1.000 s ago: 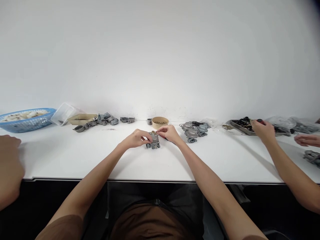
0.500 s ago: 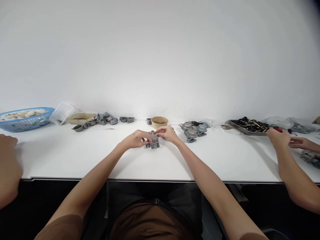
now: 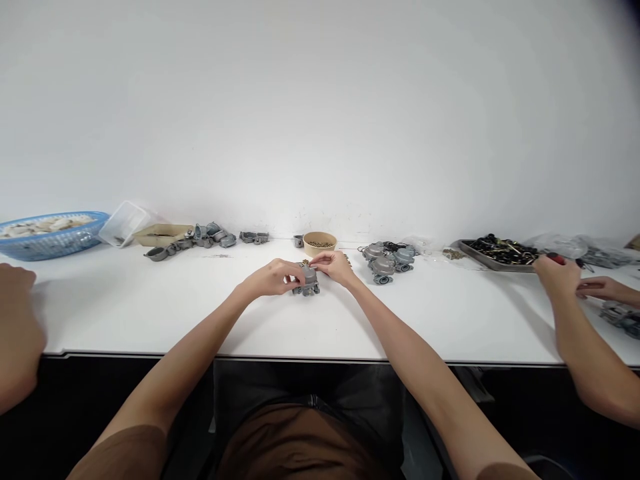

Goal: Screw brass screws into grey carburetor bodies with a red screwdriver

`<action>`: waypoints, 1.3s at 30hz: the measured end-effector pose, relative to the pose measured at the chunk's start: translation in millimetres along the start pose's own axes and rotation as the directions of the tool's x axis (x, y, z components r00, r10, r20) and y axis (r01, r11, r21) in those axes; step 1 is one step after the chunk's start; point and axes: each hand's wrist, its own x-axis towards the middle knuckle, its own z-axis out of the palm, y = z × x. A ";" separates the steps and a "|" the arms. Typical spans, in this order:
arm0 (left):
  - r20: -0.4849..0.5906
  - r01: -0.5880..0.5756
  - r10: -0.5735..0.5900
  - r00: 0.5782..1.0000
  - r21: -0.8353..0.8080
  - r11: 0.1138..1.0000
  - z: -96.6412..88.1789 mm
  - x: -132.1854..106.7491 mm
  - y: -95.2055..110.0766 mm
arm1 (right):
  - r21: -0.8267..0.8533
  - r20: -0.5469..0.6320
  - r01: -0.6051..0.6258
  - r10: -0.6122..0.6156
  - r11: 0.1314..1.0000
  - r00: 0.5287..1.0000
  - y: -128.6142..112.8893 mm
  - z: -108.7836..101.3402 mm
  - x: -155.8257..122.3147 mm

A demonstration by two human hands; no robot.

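Note:
A grey metal housing [image 3: 309, 281] stands on the white table in front of me. My left hand [image 3: 276, 277] is closed around its left side, thumb and fingers against the casting. From the right, my right hand [image 3: 335, 265] has its thumb and fingertips pinched together at the top of the housing. Whatever lies between those fingertips is too small to make out. Small brass-coloured pieces [image 3: 305, 263] show between the two hands. Just behind stands a round tan bowl [image 3: 320, 251] of small brass-coloured parts.
Similar housings [image 3: 383, 268] cluster to the right; grey cup-shaped parts [image 3: 213, 235] lie back left. A blue basket [image 3: 55, 247], a clear container [image 3: 125, 223] and a beige tray [image 3: 145, 239] stand left. A co-worker's hands [image 3: 560, 273] work near a dark tray [image 3: 495, 265]; another person's arm [image 3: 17, 333] is far left.
Almost nothing differs. Both my hands stay at the housing in nearly the same pose, and the view has shifted very slightly.

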 end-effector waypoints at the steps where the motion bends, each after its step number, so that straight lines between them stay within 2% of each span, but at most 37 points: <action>1: -0.005 -0.003 0.003 1.000 0.005 1.000 0.0 -0.4 -0.8 | -0.003 0.006 -0.002 0.002 1.000 1.000 -0.5 -0.3 -0.3; 12: -0.026 0.005 -0.005 1.000 -0.004 1.000 -4.8 -0.9 2.1 | 0.048 0.094 -0.034 0.030 0.998 0.995 -0.8 -5.7 0.1; 22: -0.019 0.007 -0.006 1.000 0.019 1.000 -2.7 -1.9 -0.9 | -0.011 0.191 -0.059 0.060 0.998 0.980 -8.0 -17.7 -1.5; 24: -0.014 0.012 -0.012 1.000 0.006 1.000 -3.2 -1.9 -1.2 | -0.047 0.206 -0.050 0.059 0.998 0.977 -10.9 -20.6 -2.1; 28: -0.031 0.034 -0.034 0.999 -0.002 0.999 -3.2 -2.3 -5.0 | -0.238 0.181 0.022 0.022 0.971 0.983 -19.2 -26.2 -4.3; 32: -0.079 0.100 -0.102 0.992 -0.028 0.995 -0.6 -1.7 -9.4 | -0.326 0.109 0.072 -0.038 0.943 0.993 -23.8 -30.2 -8.7; 35: -0.110 0.202 -0.213 0.971 -0.107 0.974 1.8 -0.4 -11.0 | -0.347 0.080 0.096 -0.072 0.933 0.994 -23.8 -31.9 -12.3; 39: -0.114 0.303 -0.330 0.937 -0.203 0.931 5.3 0.8 -14.6 | -0.387 0.122 0.127 -0.085 0.913 0.989 -25.2 -34.3 -14.0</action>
